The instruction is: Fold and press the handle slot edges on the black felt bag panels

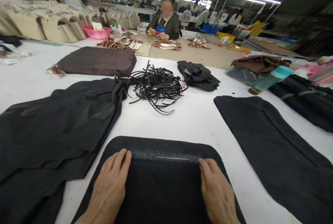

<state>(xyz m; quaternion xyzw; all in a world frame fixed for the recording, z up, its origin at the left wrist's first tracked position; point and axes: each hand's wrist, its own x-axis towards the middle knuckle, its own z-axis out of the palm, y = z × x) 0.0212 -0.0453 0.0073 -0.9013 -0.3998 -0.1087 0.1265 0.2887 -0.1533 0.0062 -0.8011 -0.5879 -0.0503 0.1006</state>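
A black panel [166, 144] with rounded corners lies on the white table in front of me. Over it rests a second black sheet [163, 192], its straight far edge running between my hands. Along that edge the panel's border has a speckled, shiny strip. My left hand [110, 179] grips the sheet's left corner, fingers close together and thumb hidden. At the right corner my right hand [215, 185] pinches the same edge with bent fingers.
Stacked black pieces [65, 123] lie left, another black panel [273, 140] right. Beyond are a brown stack [99, 60], a tangle of black strips [158, 86], folded black pieces [199, 74] and a bottle [270, 80]. A co-worker [165, 21] sits across the table.
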